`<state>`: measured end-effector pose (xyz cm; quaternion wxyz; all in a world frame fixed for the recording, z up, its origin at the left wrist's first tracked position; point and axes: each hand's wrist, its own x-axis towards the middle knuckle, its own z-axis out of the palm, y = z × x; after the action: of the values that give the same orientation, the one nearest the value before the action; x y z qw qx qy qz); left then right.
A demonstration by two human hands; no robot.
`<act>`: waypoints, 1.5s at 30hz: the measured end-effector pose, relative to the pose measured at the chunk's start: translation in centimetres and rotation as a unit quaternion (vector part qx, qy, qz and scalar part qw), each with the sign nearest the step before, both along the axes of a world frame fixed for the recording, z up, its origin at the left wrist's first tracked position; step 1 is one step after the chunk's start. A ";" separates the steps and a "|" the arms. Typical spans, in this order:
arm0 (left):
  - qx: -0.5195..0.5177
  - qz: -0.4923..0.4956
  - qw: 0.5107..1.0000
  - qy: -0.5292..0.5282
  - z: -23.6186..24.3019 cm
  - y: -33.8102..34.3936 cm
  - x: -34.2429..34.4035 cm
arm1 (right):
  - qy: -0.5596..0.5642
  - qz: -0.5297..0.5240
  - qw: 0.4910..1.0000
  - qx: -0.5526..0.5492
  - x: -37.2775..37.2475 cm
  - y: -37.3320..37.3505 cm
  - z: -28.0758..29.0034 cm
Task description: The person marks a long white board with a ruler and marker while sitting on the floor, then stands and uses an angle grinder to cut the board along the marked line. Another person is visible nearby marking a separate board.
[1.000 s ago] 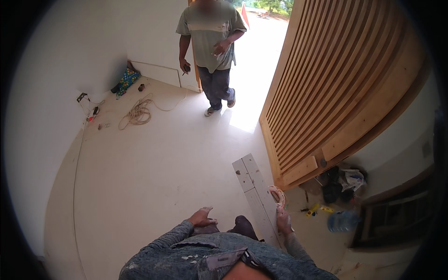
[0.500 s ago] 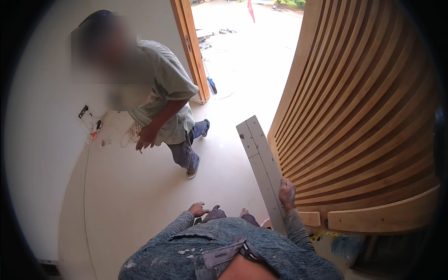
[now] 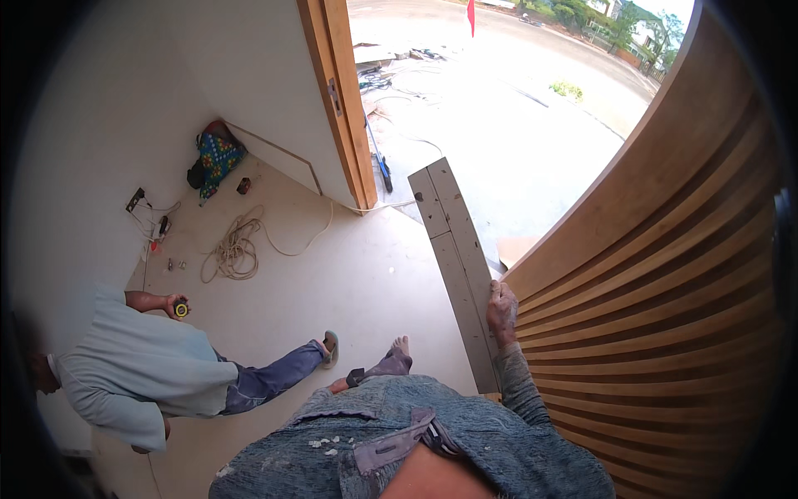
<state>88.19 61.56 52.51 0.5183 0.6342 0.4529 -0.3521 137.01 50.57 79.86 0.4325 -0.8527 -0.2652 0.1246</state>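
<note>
My right hand (image 3: 502,312) is closed around the right edge of a long, narrow grey board (image 3: 455,249), which has seam lines and dark spots along it. The board slants up and away toward the doorway, and my shirt hides its near end. My left hand (image 3: 339,385) hangs low beside my left leg, mostly covered by my sleeve and shirt, so its fingers do not show. Close to my right hand stands the slatted wooden door (image 3: 665,274).
At the left, a person (image 3: 150,366) in a pale shirt holds a yellow tape measure (image 3: 180,308). A coiled cord (image 3: 234,249) lies on the floor. Near the wall sits a patterned cloth bag (image 3: 218,158). The wooden door frame (image 3: 342,100) stands ahead, with a blue-handled broom (image 3: 381,162) outside.
The other person has walked past on my left, from ahead to beside me. I have moved forward, nearer the door, still gripping the board. My left hand has become mostly hidden.
</note>
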 end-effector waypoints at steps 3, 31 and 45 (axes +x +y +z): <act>-0.033 0.028 0.999 0.003 5.2 7.7 7.8 | -0.009 -0.005 1.000 -0.001 5.0 6.9 0.1; 0.038 0.002 0.995 -0.095 1.6 59.3 65.8 | 0.061 -0.020 0.990 0.125 57.2 63.7 -0.1; 0.112 0.153 0.962 -0.197 9.1 95.1 104.5 | 0.057 -0.065 0.985 0.152 87.5 88.4 -2.0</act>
<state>192.70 156.65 61.66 0.5704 0.6683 0.4701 -0.0837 224.49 139.01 77.90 0.5787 -0.7840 -0.1997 0.1025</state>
